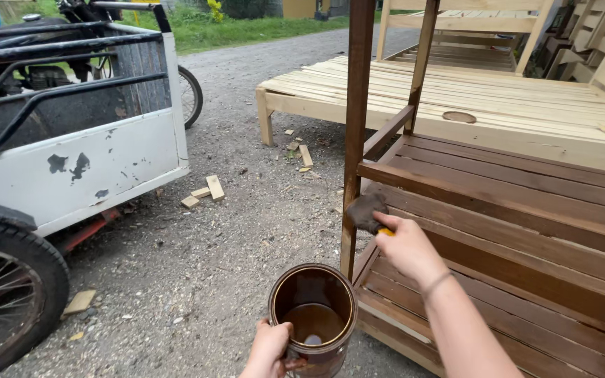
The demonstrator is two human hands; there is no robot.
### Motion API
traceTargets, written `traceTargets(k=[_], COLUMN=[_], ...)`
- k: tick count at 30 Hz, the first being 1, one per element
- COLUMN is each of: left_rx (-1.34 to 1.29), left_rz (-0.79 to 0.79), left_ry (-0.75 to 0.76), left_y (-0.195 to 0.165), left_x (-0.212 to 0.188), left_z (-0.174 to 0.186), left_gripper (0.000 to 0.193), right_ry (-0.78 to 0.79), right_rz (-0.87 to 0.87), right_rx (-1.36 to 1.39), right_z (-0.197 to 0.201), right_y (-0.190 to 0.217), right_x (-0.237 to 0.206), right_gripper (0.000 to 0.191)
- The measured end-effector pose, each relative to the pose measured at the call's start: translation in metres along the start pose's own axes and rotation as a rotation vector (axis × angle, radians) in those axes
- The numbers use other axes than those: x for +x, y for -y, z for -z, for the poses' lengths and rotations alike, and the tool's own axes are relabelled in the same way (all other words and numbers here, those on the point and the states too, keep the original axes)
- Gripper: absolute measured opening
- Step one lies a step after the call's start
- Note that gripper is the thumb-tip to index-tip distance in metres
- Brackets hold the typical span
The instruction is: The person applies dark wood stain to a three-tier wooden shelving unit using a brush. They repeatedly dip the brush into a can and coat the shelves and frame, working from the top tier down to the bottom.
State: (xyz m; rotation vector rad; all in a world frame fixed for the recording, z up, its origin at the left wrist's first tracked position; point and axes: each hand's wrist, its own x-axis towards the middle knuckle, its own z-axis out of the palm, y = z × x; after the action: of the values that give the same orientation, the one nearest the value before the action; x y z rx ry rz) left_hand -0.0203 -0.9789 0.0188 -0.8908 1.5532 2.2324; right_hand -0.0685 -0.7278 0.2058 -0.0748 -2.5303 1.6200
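My right hand (406, 246) grips a stain-soaked sponge brush (365, 210) with a yellow handle and presses it against the upright post (356, 119) of a dark brown stained slatted shelf unit (526, 210). My left hand (269, 350) holds a round open can (312, 315) of brown stain by its side, low in front of me, just left of the shelf's bottom corner. The can is partly full of dark liquid.
A white cart with a black metal frame (78, 140) and a spoked wheel (1, 287) stands at the left. Unstained slatted wooden bed frames (470, 98) lie behind the shelf. Small wood offcuts (204, 192) are scattered on the gravel ground.
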Motion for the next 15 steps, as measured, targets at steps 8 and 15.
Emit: traceTargets(k=[8, 15], left_rx=[-0.006, 0.0], left_rz=[-0.002, 0.003], left_ry=[0.019, 0.018], left_y=[-0.002, 0.0], left_x=[0.0, -0.003], left_z=[-0.014, -0.016], left_gripper=[0.063, 0.061], right_ry=[-0.153, -0.232], right_rz=[0.043, -0.045], right_rx=[-0.167, 0.378], right_z=[-0.006, -0.009], right_y=[0.028, 0.007], right_x=[-0.02, -0.015], right_gripper=[0.061, 0.062])
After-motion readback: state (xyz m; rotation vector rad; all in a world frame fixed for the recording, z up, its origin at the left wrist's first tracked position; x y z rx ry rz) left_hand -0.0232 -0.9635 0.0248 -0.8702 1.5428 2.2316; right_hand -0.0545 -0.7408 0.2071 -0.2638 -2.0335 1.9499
